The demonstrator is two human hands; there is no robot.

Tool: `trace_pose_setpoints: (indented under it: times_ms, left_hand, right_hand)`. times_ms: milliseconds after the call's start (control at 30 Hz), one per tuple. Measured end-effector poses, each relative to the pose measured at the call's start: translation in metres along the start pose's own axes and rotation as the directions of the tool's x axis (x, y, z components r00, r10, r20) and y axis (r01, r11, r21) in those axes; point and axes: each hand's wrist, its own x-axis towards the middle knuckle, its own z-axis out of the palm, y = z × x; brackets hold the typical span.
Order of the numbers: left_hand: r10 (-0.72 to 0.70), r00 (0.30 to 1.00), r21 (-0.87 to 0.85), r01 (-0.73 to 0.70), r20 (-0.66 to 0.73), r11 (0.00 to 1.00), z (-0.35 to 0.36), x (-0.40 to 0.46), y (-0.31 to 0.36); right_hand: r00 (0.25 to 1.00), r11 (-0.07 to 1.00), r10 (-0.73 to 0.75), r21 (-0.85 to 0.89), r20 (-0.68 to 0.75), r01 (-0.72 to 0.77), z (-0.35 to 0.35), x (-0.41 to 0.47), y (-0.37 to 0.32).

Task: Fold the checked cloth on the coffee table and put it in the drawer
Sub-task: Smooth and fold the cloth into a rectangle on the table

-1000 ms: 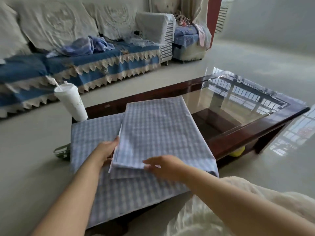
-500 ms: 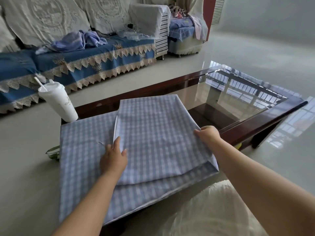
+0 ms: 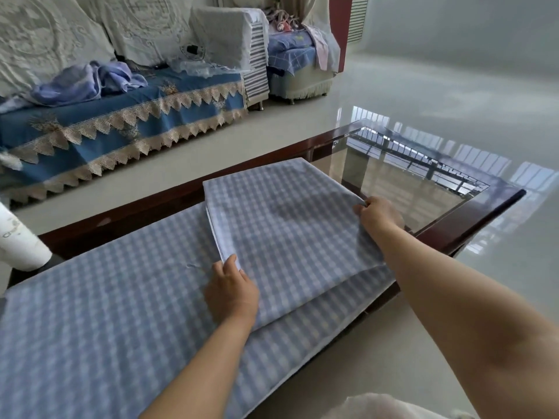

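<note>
cloth: checked cloth (image 3: 287,237) partly folded, right half of coffee table (image 3: 484,213) | my left hand (image 3: 231,293) presses its left edge, fingers flat | right hand (image 3: 378,214) pinches its right edge | left: more folds; drawer unseen

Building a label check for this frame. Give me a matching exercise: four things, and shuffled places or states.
Things:
1. left hand
2. right hand
3. cup
4. purple cloth

Places or states:
A. crumpled on the sofa
B. pinching the far right edge of the folded checked cloth
C. at the frame's left edge, by the table
D. on the folded cloth's near left corner

Pairs: 1-D, 2-B, 3-C, 4-A
</note>
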Motion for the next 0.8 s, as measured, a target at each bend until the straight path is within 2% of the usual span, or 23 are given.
trace_pose_setpoints:
  times_ms: [200,300,434,501,568,634,701,734,801]
  left_hand:
    - [0.055,0.996,-0.008,-0.054,0.068,0.998,0.050,0.012,0.076]
    - [0.071,0.987,0.020,-0.075,0.147,0.997,0.063,0.012,0.098]
    - [0.039,0.984,-0.182,-0.006,0.177,0.983,0.057,0.028,0.096]
    - [-0.056,0.983,-0.257,0.101,0.175,0.961,0.052,0.049,0.091]
    - [-0.131,0.953,-0.281,0.209,0.274,0.937,0.050,0.068,0.089]
    - [-0.131,0.904,-0.361,0.291,0.408,0.886,0.050,0.077,0.090]
    - [-0.094,0.874,-0.477,0.348,0.478,0.807,0.046,0.076,0.095]
    - [-0.069,0.883,-0.523,0.336,0.464,0.784,0.044,0.073,0.098]
    - [-0.005,0.934,-0.562,0.219,0.357,0.798,0.033,0.068,0.106]
  right_hand:
    - [0.991,0.994,0.058,-0.084,-0.125,-0.069,-0.024,0.067,0.029]
    - [0.984,0.972,0.030,-0.224,-0.177,-0.070,-0.032,0.078,0.040]
    - [0.992,0.898,-0.104,-0.423,0.070,0.124,-0.018,0.055,0.059]
    - [0.974,0.850,-0.102,-0.491,0.201,0.190,-0.011,0.037,0.074]
    - [0.962,0.818,-0.119,-0.526,0.245,0.235,-0.008,0.017,0.094]
    - [0.960,0.839,-0.137,-0.488,0.243,0.243,-0.010,0.002,0.110]
    - [0.966,0.891,-0.118,-0.406,0.230,0.206,-0.017,-0.007,0.118]
    - [0.973,0.924,-0.107,-0.341,0.205,0.174,-0.021,-0.010,0.118]
    - [0.988,0.969,-0.129,-0.199,0.086,0.144,-0.031,-0.021,0.114]
